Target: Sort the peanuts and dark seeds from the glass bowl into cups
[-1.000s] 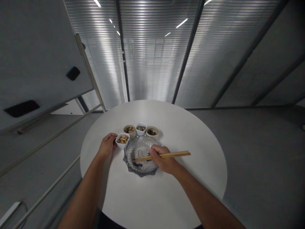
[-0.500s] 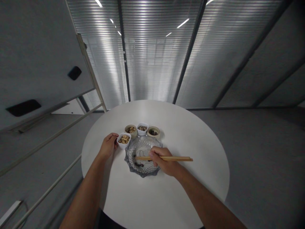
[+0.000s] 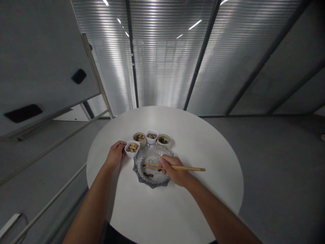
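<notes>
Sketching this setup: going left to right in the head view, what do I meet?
left hand, white bowl of peanuts, beige bowl of nuts, second white bowl, beige bowl of dark food, right hand

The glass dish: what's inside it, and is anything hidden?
A few dark pieces lie in the glass dish, with chopsticks reaching over them. The right hand covers the dish's right side, so anything there cannot be seen.
</notes>
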{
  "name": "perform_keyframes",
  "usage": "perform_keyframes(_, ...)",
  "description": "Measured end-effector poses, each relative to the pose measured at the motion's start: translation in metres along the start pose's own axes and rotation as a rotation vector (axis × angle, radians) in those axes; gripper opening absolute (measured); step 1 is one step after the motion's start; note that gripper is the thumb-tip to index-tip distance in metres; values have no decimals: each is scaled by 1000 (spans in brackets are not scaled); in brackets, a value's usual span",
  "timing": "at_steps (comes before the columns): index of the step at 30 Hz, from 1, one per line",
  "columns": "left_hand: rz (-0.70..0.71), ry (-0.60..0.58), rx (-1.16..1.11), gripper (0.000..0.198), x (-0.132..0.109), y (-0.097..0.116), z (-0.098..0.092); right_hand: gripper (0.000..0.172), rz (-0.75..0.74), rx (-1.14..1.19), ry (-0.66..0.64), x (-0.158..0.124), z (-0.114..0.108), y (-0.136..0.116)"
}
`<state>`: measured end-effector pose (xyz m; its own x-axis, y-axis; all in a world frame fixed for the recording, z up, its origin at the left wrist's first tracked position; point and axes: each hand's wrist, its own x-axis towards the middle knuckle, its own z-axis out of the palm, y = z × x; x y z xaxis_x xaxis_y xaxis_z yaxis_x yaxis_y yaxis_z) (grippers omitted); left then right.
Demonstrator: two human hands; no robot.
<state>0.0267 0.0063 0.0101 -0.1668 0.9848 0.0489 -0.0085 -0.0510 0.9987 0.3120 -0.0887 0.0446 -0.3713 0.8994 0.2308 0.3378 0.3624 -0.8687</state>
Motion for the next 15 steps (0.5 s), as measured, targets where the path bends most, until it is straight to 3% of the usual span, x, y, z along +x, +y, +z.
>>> perform_keyframes(8,1,2,1,23,0,1,1,53,-64,-99,90,1,3,3)
perform_keyframes(15,-9,-7,-10,22,2,-4,-1,52,-79,-4,122,-1,0,3)
